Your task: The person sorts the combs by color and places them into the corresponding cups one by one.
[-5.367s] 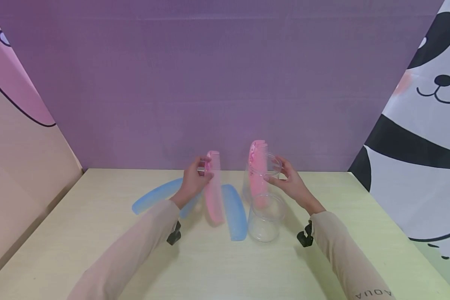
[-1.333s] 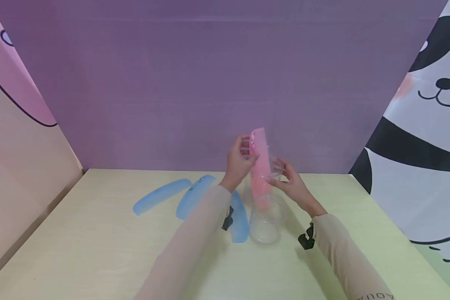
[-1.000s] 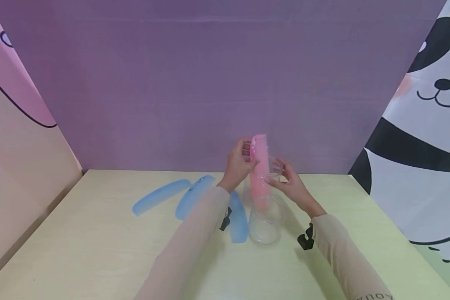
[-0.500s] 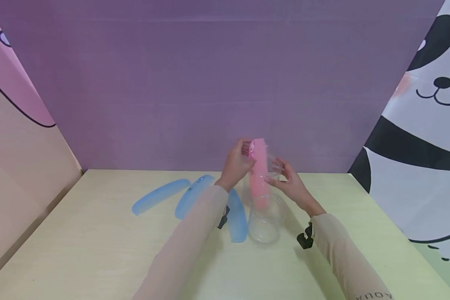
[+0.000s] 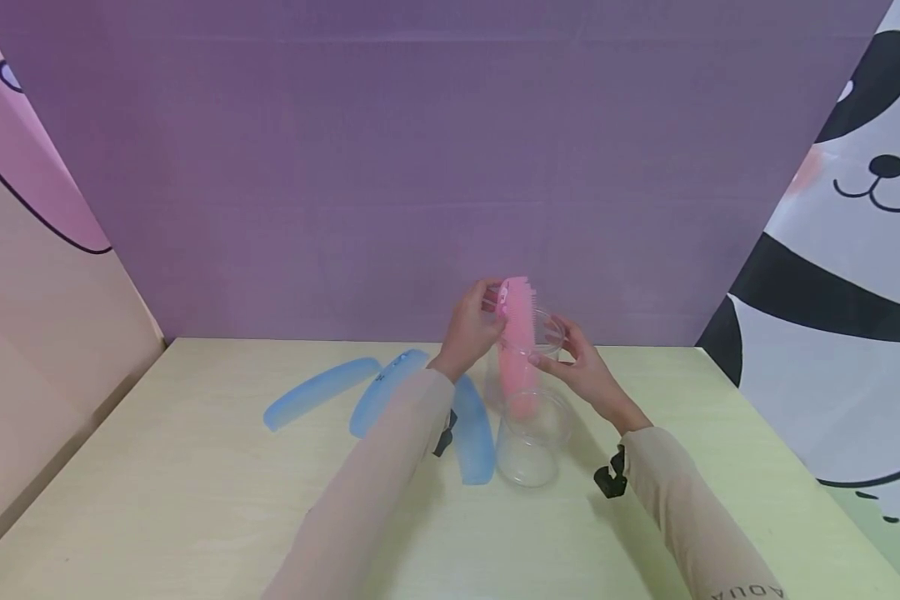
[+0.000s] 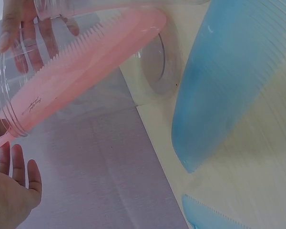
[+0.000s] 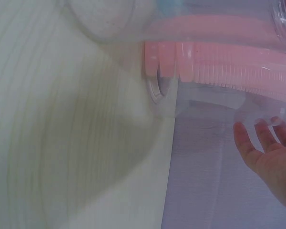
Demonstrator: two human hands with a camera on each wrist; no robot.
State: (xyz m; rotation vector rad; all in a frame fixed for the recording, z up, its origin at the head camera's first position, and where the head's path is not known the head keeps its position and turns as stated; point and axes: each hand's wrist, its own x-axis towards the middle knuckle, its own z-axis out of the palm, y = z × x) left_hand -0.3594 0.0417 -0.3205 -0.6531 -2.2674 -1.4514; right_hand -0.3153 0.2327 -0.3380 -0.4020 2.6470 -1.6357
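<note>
My left hand [image 5: 468, 332] pinches the top of a pink comb [image 5: 517, 321] between thumb and fingers. This comb stands in the rear clear plastic cup [image 5: 549, 332], its upper end above the rim. Another pink comb overlaps it there, so the two are hard to tell apart. My right hand [image 5: 581, 367] grips that cup around its right side near the rim. In the left wrist view the pink comb [image 6: 86, 71] runs down inside the cup, teeth toward the right hand's fingers [image 6: 47, 38]. The right wrist view shows pink comb teeth [image 7: 219, 67] through the cup wall.
A second clear cup [image 5: 528, 462] stands in front of the held one. Three blue combs lie to the left: a far-left comb [image 5: 318, 392], a middle comb [image 5: 382, 392] partly under the left sleeve, and a right comb [image 5: 474, 437]. A purple backdrop [image 5: 345, 167] rises behind the table.
My left hand has carried a pink comb rightward from over the blue combs and lowered it into the rear cup beside the other. The right hand has kept its grip on the cup.
</note>
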